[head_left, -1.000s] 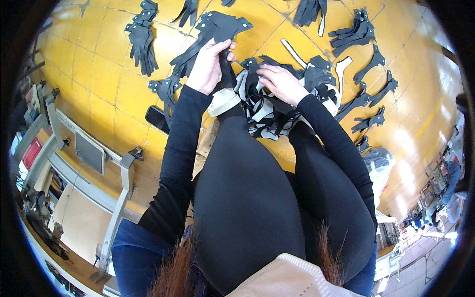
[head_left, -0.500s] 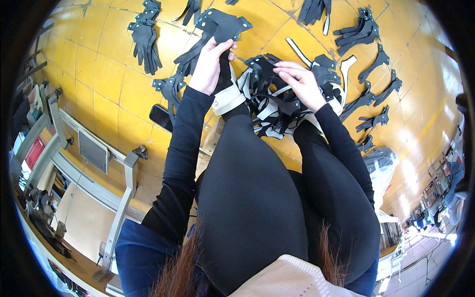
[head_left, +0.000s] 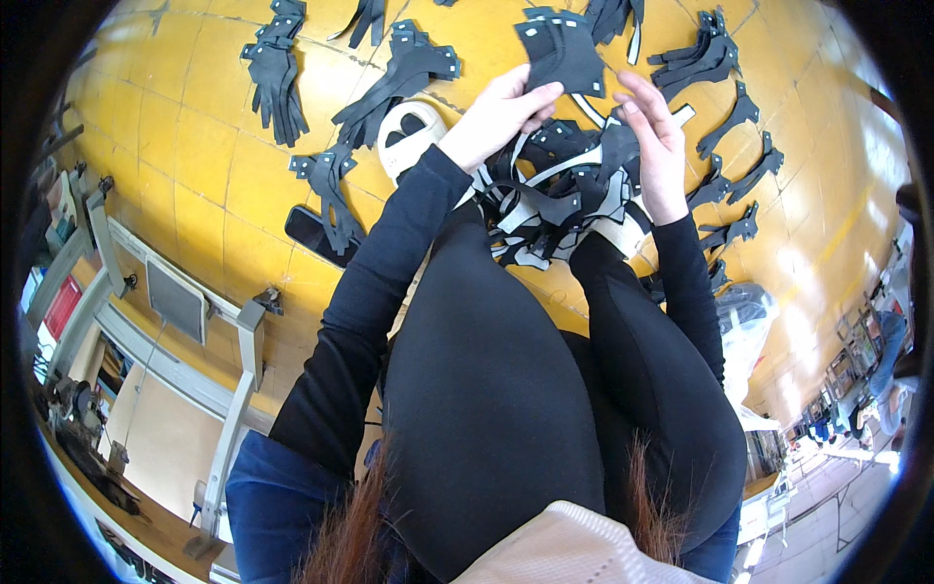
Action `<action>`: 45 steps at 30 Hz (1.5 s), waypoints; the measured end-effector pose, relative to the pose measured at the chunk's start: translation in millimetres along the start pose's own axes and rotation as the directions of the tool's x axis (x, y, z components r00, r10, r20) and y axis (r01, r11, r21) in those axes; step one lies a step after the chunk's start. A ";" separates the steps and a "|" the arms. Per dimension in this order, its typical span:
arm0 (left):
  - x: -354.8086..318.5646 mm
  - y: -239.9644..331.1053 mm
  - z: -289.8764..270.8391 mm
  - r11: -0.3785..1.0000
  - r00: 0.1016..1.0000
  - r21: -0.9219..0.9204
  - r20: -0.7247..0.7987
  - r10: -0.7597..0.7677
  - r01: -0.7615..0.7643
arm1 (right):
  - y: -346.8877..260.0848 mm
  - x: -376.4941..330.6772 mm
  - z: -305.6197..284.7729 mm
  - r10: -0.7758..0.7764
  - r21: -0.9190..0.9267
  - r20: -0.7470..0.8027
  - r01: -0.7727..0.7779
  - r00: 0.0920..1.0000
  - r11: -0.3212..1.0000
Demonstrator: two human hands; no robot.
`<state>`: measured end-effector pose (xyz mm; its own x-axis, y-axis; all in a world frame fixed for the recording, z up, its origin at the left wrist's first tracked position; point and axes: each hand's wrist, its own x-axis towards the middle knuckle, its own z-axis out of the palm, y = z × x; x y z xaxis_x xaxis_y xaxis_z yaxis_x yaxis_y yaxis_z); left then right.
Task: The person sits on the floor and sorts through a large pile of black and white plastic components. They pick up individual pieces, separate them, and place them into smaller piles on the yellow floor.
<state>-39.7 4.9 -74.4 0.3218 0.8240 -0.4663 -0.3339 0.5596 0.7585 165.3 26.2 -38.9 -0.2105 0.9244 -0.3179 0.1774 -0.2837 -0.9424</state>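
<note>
My left hand (head_left: 508, 112) grips a small stack of black cut pieces (head_left: 562, 60) with little white tags at their corners. The thumb lies on top of the stack and the other fingers go beneath. Just right of it, my right hand (head_left: 658, 156) is raised with thumb and fingers apart, and I see nothing gripped in it. Below both hands, a tangled heap of black and white strap-like pieces (head_left: 555, 209) lies on the floor between my feet.
Bundles of black pieces (head_left: 275, 83) lie about the yellow tiled floor (head_left: 209, 165), with more stacked pieces (head_left: 696, 58) at the right. A phone (head_left: 316, 234) rests left of my white shoe (head_left: 407, 136). A metal frame (head_left: 180, 336) stands at left, a plastic bag (head_left: 747, 326) at right.
My left hand has moved right, bringing a stack of black pieces over the heap. My right hand has shifted right and up, its fingers spreading away from the heap.
</note>
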 end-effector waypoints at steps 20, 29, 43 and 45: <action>-24.4 4.2 -41.2 0.993 0.982 -0.114 -0.182 -0.048 0.027 | 76.8 -69.3 -23.8 0.419 -0.617 0.673 0.149 0.610 0.773; -16.7 3.6 -30.1 0.996 0.987 -0.083 -0.159 -0.039 0.027 | 68.9 -63.2 -28.0 0.322 -0.616 0.579 0.143 0.749 0.775; -25.6 -2.4 -34.6 0.992 0.973 -0.097 -0.206 -0.104 0.086 | 73.6 -28.5 -45.0 0.176 -0.684 0.401 0.166 0.899 0.710; -24.0 1.1 -31.0 0.992 0.971 -0.084 -0.212 -0.107 0.091 | 77.1 -26.8 -42.9 0.159 -0.686 0.411 0.190 0.898 0.702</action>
<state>-75.3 -11.5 -76.6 0.1603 0.7591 -0.6309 -0.3762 0.6379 0.6720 225.8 -9.5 -98.5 -0.5560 0.6797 -0.4784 0.7444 0.1510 -0.6505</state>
